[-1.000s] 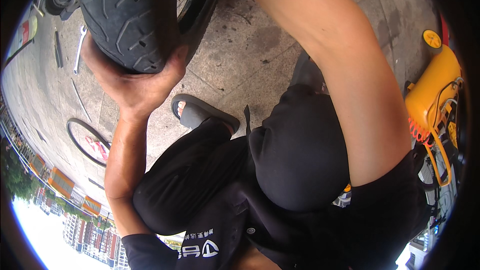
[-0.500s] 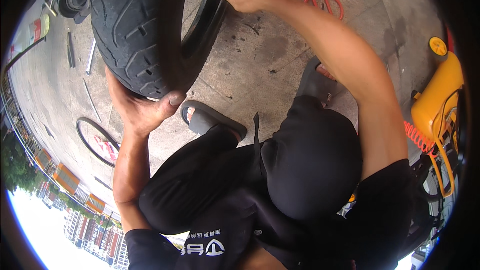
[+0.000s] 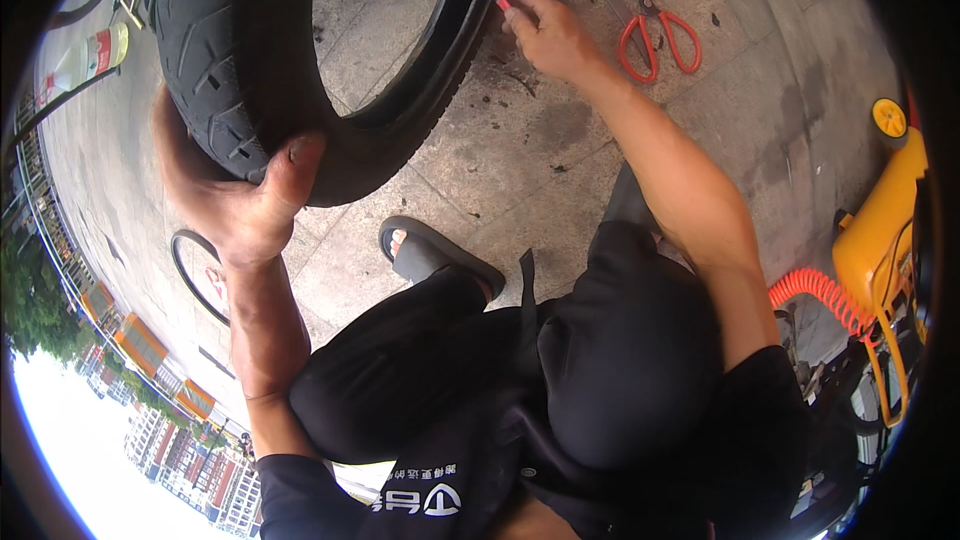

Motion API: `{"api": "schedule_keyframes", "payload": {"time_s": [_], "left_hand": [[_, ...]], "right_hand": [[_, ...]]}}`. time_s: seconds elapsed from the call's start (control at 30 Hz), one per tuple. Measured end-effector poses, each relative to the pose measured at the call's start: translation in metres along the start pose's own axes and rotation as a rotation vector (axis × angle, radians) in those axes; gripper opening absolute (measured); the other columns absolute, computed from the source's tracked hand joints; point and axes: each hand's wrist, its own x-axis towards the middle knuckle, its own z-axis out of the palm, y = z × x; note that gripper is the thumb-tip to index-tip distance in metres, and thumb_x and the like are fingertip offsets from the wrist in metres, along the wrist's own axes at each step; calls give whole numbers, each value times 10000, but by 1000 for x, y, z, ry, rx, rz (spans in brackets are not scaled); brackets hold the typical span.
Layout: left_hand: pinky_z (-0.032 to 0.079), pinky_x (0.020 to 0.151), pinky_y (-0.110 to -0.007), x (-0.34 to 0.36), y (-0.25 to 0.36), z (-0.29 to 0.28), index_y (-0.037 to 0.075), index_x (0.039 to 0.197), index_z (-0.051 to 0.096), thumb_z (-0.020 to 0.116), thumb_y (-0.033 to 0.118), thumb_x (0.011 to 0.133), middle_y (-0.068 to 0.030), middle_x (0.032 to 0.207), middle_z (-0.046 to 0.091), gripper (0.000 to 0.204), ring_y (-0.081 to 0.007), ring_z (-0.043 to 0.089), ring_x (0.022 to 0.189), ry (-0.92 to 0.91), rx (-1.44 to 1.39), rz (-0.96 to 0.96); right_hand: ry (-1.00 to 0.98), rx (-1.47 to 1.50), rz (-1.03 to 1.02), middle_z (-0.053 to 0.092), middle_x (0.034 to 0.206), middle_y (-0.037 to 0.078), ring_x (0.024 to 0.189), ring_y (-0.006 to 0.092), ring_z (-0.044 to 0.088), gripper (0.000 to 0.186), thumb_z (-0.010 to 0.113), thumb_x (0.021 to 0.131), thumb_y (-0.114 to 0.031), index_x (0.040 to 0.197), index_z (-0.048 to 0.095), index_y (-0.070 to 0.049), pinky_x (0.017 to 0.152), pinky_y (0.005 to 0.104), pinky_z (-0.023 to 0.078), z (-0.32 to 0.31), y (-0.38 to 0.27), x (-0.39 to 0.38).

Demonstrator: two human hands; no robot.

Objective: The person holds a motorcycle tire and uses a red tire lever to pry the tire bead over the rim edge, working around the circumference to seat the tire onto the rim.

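the black rubber tyre with a grooved tread (image 3: 265, 60) is at the upper left, in front of the person, tilted above the grey stone paving (image 3: 560, 130). the left hand (image 3: 235, 205) grasps its lower edge, palm beneath the tread and thumb up against the sidewall. the right hand (image 3: 552, 40) pinches a slim tool with a red handle and thin dark tips (image 3: 503, 3), pointed at the tyre's inner edge on the far right side; whether the tips touch the rubber, i cannot tell. paving shows through the tyre's open middle, so no wheel sits inside it. the work on that inner edge looks under way rather than finished, though how much remains cannot be judged. red-handled metal scissors (image 3: 650, 10) lie on the paving just beyond the right hand.
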Motion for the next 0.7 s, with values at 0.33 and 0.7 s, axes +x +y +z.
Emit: {"api": "schedule_keyframes", "payload": {"time_s": [0.33,0.7], "left_hand": [[405,988,-386,-58,-67,23,-12,1362,245,880,258,550,-158,1229,482,1065,-248,519,1125,9,4,-72],[379,1018,-395,-87,-88,17,-4,1368,225,875,238,546,-166,1259,456,1075,-258,487,1174,-95,-5,-206]], "right_hand": [[-9,-301,-16,688,835,166,769,313,658,281,500,987,-239,1152,604,-36,677,415,503,-11,-2,3],[-120,-493,-43,660,878,257,838,465,630,192,517,962,-203,1025,560,-27,705,547,479,18,-1,9]]}}
